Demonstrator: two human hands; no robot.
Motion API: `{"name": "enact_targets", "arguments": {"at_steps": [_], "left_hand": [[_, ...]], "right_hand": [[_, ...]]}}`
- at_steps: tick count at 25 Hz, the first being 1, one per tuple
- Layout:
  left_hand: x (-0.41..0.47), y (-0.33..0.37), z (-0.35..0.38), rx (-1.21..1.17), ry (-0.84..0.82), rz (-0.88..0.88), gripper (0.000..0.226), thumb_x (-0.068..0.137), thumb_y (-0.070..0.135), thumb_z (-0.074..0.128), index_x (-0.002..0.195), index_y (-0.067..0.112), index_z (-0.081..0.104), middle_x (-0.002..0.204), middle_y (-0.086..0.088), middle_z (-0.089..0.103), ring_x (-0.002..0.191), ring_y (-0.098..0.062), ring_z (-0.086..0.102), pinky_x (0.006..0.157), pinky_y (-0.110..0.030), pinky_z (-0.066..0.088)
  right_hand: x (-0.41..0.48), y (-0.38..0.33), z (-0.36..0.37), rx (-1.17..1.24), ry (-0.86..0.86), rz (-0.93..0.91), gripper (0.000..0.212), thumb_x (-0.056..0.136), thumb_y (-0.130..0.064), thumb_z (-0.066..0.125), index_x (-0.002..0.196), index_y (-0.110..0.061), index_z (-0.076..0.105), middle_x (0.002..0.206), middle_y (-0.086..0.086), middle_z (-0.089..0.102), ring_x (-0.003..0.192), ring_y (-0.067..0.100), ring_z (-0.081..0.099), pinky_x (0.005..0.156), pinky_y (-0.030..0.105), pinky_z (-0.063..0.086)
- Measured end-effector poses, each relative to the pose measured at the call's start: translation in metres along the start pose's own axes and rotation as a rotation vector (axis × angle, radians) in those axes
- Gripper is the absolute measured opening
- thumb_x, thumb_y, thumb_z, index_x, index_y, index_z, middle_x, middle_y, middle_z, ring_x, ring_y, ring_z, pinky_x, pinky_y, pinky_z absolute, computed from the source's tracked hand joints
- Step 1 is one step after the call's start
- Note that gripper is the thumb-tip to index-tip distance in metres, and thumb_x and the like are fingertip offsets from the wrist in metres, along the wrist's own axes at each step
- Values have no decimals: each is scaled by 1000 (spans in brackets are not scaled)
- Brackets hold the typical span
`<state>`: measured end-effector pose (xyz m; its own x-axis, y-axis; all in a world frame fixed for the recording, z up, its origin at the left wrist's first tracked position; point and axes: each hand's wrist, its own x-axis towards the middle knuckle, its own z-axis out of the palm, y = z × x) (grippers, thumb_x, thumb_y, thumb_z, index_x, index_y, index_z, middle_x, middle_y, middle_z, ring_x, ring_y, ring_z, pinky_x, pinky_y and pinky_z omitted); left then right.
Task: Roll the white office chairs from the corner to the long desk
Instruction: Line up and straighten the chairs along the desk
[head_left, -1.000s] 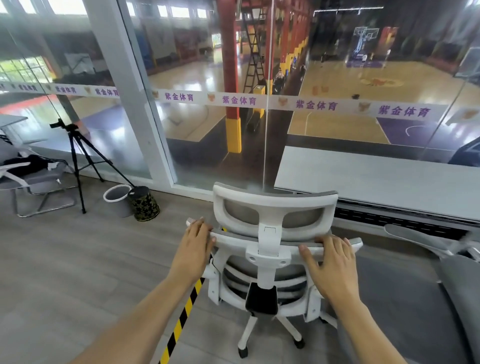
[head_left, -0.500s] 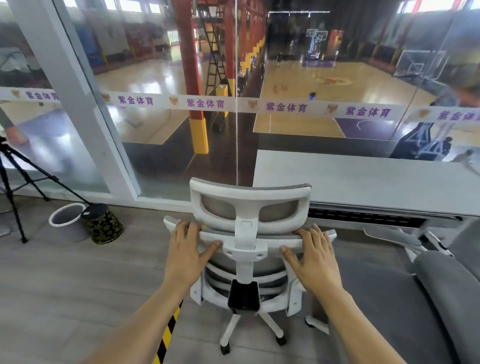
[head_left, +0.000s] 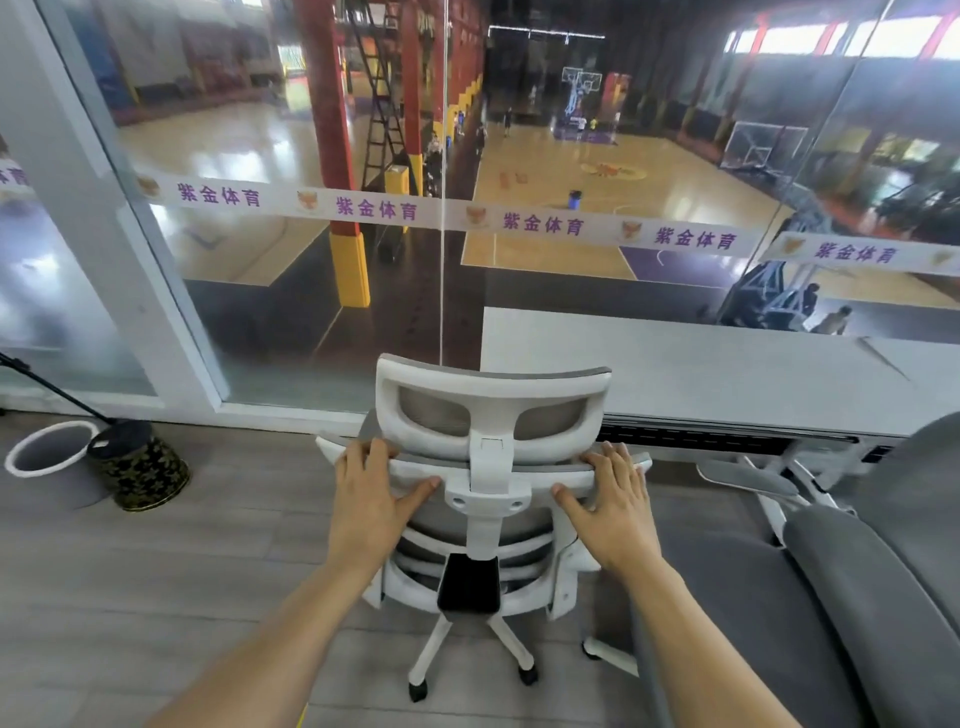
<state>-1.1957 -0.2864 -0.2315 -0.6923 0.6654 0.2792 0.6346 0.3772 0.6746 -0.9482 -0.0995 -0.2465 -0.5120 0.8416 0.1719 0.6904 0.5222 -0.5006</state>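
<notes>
Status: the white office chair (head_left: 491, 387) is held at lower centre of the frame, back toward the camera, seat toward the long desk (head_left: 727, 374). The left hand (head_left: 371, 499) and right hand (head_left: 615, 506) are both clamped on the backrest top rail (head_left: 545, 470), one on either side of the central spine. Fingers are hooked over the top and thumbs are laid on the rear face. Nothing else is held.

Position: the chair is lined up with the desk's left end, and the headrest is seen overlapping the desk corner at centre frame. Whether the seat is under the desktop cannot be told, as seat and desk edge are hidden by the backrest. Castors are seen on the grey floor, base upright.

Progress, as judged: this chair's travel is taken to be nearly done, with a short final push and release left. A second chair (head_left: 883, 571), grey-padded with a white frame, is seen at the right edge of the frame, just beside the desk. It is judged to be delivered, though this is not confirmed. The corner is not in view, so the count of chairs left to fetch cannot be given.

Clutter: a white-rimmed bin (head_left: 49, 452) and a camouflage-patterned bin (head_left: 137, 467) are parked at lower left by the glass wall (head_left: 260, 260), well apart from the chair.
</notes>
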Motion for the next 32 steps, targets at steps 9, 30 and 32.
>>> {"name": "enact_targets", "arguments": {"at_steps": [9,30,32], "left_hand": [[3,-4,-1,-12,0,14,61,72,63,74,110,23,49,118,2,45,117,-21,38,92,-33,43],[-76,20,8,197,-147,204,48,85,24,66,129,13,51,137,-8,48,128,-32,43,105,-46,43],[-92,27,16,138,-190,236,38,85,23,66,121,17,55,129,-3,51,120,-28,46,100,-44,44]], "right_hand": [[-10,-8,10,16,104,29,78,87,-77,39,148,-28,41,164,-2,26,156,12,1,128,41,8],[-45,-20,-9,165,83,128,59,96,-30,59,151,-28,38,160,-4,34,146,22,31,119,41,30],[-62,-19,-13,179,109,177,57,95,-26,60,149,-26,42,153,-4,43,138,21,38,113,38,35]]}}
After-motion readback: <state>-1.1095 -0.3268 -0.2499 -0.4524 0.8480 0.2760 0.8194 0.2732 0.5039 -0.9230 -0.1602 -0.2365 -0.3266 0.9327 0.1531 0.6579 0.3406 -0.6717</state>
